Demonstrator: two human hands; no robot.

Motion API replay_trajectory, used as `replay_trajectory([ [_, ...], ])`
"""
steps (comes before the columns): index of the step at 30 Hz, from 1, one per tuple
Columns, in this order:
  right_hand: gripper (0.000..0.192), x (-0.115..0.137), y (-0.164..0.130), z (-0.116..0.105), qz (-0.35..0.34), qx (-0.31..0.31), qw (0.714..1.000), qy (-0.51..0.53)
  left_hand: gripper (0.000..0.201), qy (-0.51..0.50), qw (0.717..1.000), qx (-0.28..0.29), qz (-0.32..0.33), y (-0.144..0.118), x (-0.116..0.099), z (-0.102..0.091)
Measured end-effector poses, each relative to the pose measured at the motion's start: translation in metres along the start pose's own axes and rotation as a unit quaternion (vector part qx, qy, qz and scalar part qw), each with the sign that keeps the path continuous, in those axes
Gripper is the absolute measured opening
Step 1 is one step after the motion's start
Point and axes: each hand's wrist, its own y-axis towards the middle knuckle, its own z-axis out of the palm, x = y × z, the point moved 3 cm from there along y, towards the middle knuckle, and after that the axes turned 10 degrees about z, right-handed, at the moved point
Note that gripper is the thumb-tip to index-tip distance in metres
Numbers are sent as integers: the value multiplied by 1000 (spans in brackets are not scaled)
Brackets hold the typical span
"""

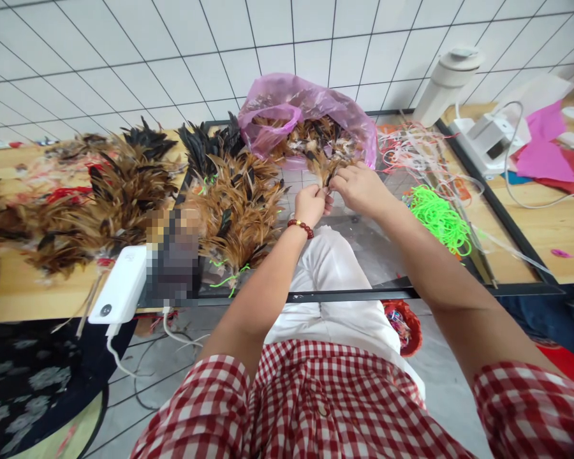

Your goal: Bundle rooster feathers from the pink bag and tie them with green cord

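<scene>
My left hand (pixel 310 203), with a dark red bead bracelet (pixel 300 228) at the wrist, is closed in a pinch. Right against it, my right hand (pixel 358 187) pinches at the same spot. A small bunch of brown feathers (pixel 319 167) sticks up from between the fingers; its base is covered by them. Just behind the hands, a pink plastic bag (pixel 358 127) lies with its mouth facing me and loose feathers inside. To the left is a large heap of brown and black feather bunches (pixel 242 204), some with green ties. Bright green cords (pixel 437 220) lie to the right.
White and red strands (pixel 414 153) lie behind the green cords. A white bottle (pixel 447 86) and a white plug block (pixel 492 143) stand at the right. A white power bank (pixel 119 284) sits at the table's front left. More feathers (pixel 119 204) cover the left. A tiled wall (pixel 210 51) rises behind.
</scene>
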Motion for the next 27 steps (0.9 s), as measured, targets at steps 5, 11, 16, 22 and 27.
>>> replay_trajectory([
  [5, 31, -3, 0, 5, -11, -3, 1000, 27, 26, -23, 999, -26, -12, -1, -2, -1],
  [11, 32, -7, 0, 7, -10, -15, 997, 81, 27, -63, 997, 1, -49, -7, -10, 1],
  [16, 34, -11, 1, 5, -7, -27, 993, 117, 28, -102, 992, 29, -72, -12, -17, 0],
  [22, 37, -16, 1, 6, -21, 1, 995, 100, 29, -127, 986, 65, -88, -15, -21, -2],
  [27, 37, -19, 0, 8, -53, -5, 996, 76, 30, -130, 983, 89, -93, -15, -20, -2],
])
